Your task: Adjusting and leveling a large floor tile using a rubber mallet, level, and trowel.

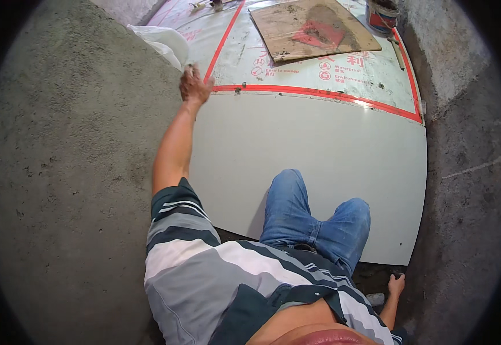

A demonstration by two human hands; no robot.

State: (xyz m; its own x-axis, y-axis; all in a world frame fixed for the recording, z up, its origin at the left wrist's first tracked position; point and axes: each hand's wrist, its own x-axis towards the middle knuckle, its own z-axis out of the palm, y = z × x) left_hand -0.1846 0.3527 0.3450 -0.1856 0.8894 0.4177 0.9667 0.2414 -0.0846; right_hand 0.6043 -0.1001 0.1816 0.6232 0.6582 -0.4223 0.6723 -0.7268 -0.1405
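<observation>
My left hand [195, 86] reaches forward to the far left corner of a large pale floor tile [319, 135]. Its fingers are slightly bent and apart, with nothing seen in them. Just beyond it lie a strip of red tape [296, 89] and a white plastic bag [167, 41]. Low on the right, my right hand [396, 283] is near the tile's near right corner. Its fingers are closed around something small and dark that I cannot make out. My knees, in blue jeans, are over the tile.
Printed protective film [233, 60] covers the floor ahead, bearing a stained wooden board [313, 29]. A bucket [382, 14] and a hammer-like tool [397, 52] are at the far right. Rough cement walls [78, 161] rise on both sides. A pale cylindrical object [375, 299] lies by my right side.
</observation>
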